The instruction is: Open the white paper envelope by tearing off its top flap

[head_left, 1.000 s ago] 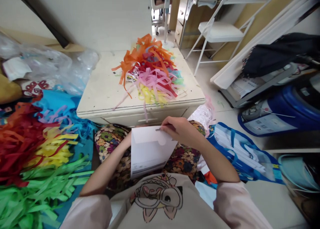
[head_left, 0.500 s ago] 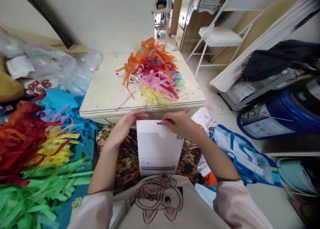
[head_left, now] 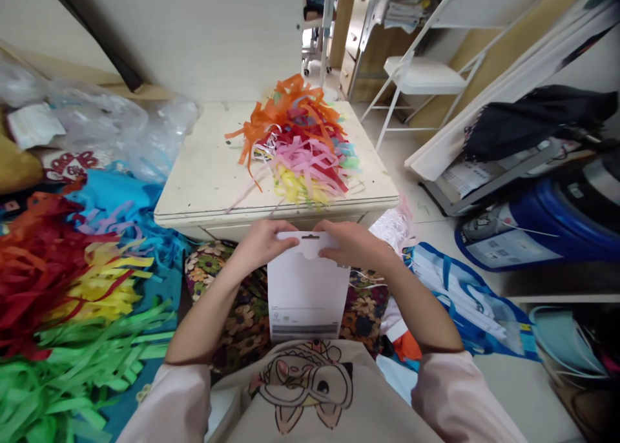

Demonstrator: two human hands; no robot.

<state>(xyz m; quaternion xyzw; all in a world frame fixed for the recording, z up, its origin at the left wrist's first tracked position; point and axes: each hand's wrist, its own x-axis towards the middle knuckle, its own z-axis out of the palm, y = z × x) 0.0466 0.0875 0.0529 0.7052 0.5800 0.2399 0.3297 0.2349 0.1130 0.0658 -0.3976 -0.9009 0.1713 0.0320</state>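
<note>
Our two hands [head_left: 261,244] [head_left: 357,244] pinch one white package [head_left: 309,288] along its top; one worktop [head_left: 196,175] ahead bears one ribbon heap [head_left: 304,147].

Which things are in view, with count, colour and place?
Package: 1, white, between hands
Table: 1, cream, ahead
Strip pile: 1, multicoloured, on table
Strip heaps: several, multicoloured, left
Plastic wrapping: uncountable, clear, upper left
Shreds: 1 bunch, white, table's right
Bag: 1, blue and clear, right
Tub: 1, blue, far right
Dark cloth: 1, black, upper right
Folding chair: 1, white, upper right
Drawers: several, pale, background
Other clutter: uncounted
Shirt: 1, pale, lower centre
Flowered cloth: 1, multicoloured, over lap
Left hand: 1, bare, package's top left
Right hand: 1, bare, package's top right
</note>
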